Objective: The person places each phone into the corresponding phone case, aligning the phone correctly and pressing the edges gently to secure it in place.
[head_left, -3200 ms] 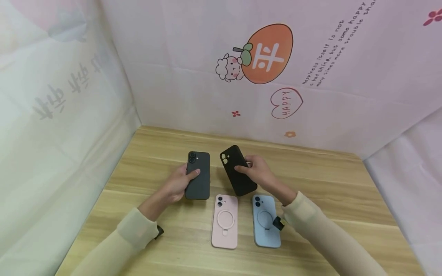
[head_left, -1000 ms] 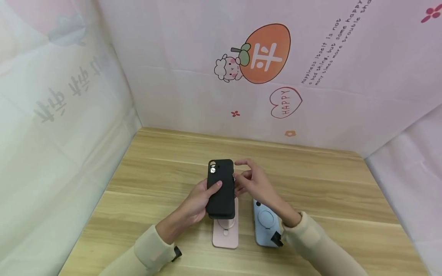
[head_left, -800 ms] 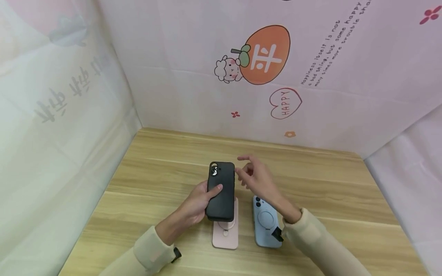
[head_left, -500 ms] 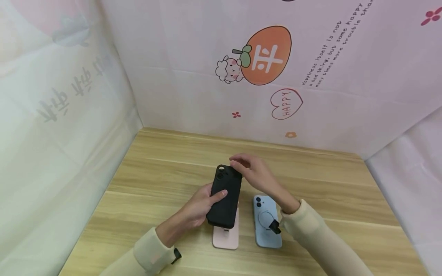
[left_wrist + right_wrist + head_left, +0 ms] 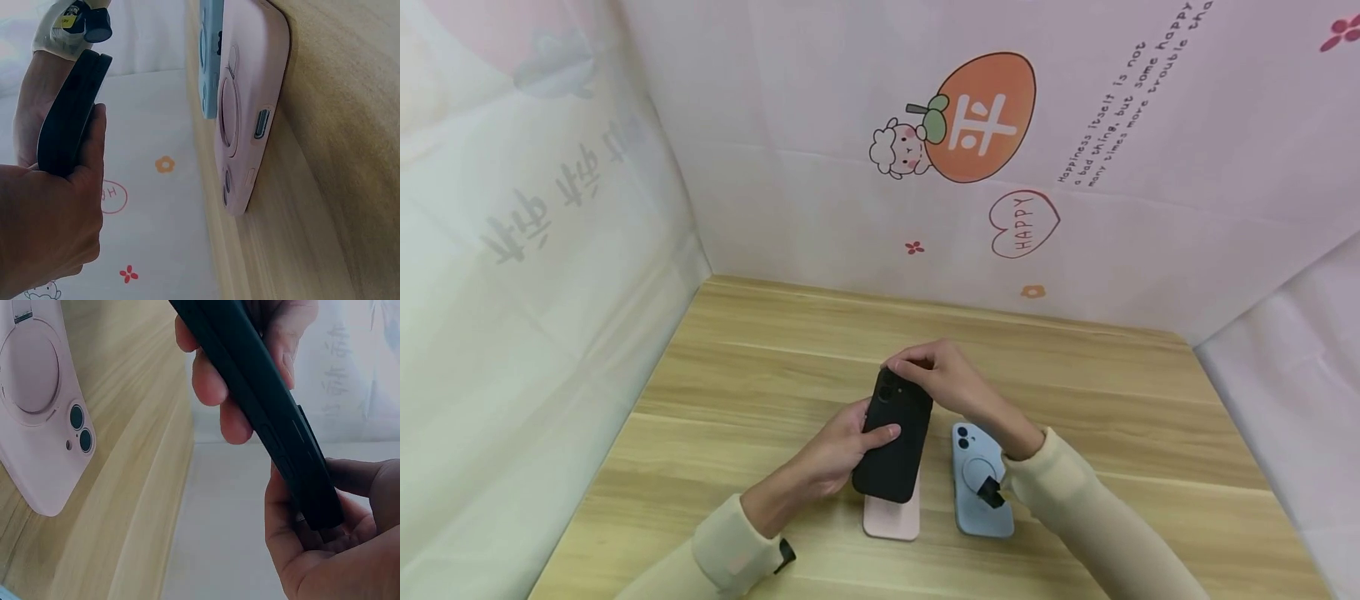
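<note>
My left hand [image 5: 838,446] grips a dark phone and a black phone case [image 5: 891,450] together, thumb across the case's back and fingers underneath. The case lies over the phone, camera cutout around the lenses at the upper left. In the left wrist view a seam runs between two layers of the stack [image 5: 72,112]. My right hand [image 5: 951,379] pinches the top end of the case, thumb on its back and fingers curled over the edge. In the right wrist view that end sits between thumb and fingers. How fully the phone sits inside is unclear.
Below the held stack, a pink phone [image 5: 891,521] with a ring on its back lies partly hidden on the wooden table [image 5: 760,342]. To its right lies a light-blue phone [image 5: 985,512], partly behind a black wrist-camera piece. White printed cloth [image 5: 820,208] hangs at the back and sides.
The phone and case were apart, one in each hand; the case then came to lie over the phone in my left hand. My right hand let go, rose, and took the top end; the stack tilted.
</note>
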A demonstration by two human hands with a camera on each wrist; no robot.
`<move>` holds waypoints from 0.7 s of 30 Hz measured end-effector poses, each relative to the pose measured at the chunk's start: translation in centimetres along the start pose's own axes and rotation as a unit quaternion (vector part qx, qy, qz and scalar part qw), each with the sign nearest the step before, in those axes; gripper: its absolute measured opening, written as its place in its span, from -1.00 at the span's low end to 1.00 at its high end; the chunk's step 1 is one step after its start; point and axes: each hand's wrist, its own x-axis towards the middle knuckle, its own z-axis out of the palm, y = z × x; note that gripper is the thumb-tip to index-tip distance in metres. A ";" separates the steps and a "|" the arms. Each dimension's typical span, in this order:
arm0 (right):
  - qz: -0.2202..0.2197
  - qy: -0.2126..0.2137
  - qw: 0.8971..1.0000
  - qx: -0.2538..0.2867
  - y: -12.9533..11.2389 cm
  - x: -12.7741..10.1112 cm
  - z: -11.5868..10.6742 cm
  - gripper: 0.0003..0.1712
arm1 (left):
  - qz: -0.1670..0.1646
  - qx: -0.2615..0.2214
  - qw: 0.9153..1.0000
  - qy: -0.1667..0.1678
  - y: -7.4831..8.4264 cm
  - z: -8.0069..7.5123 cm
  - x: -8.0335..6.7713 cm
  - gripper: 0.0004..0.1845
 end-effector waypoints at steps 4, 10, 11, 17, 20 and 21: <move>-0.004 0.005 1.000 -0.008 0.2 -0.1 0.1 -0.76 | -0.002 0.001 1.000 -0.001 -0.1 0.0 0.1 -0.53; 0.001 0.008 1.000 -0.003 0.4 -0.1 0.4 -0.80 | -0.005 0.003 1.000 -0.005 0.0 0.0 -0.1 -0.51; 0.000 0.008 1.000 0.001 0.4 -0.1 0.4 -0.80 | -0.005 0.004 1.000 -0.006 0.1 0.1 -0.1 -0.50; 0.018 0.009 0.999 0.048 0.6 -0.2 0.2 -0.81 | 0.000 0.013 1.000 -0.001 0.1 0.3 -0.1 -0.48; 0.037 0.007 0.997 0.067 0.7 -0.2 0.1 -0.79 | 0.002 0.018 1.000 0.004 0.1 0.3 -0.1 -0.47; 0.044 0.007 0.996 0.072 0.7 -0.3 0.0 -0.78 | 0.003 0.018 1.000 0.006 0.1 0.3 -0.1 -0.47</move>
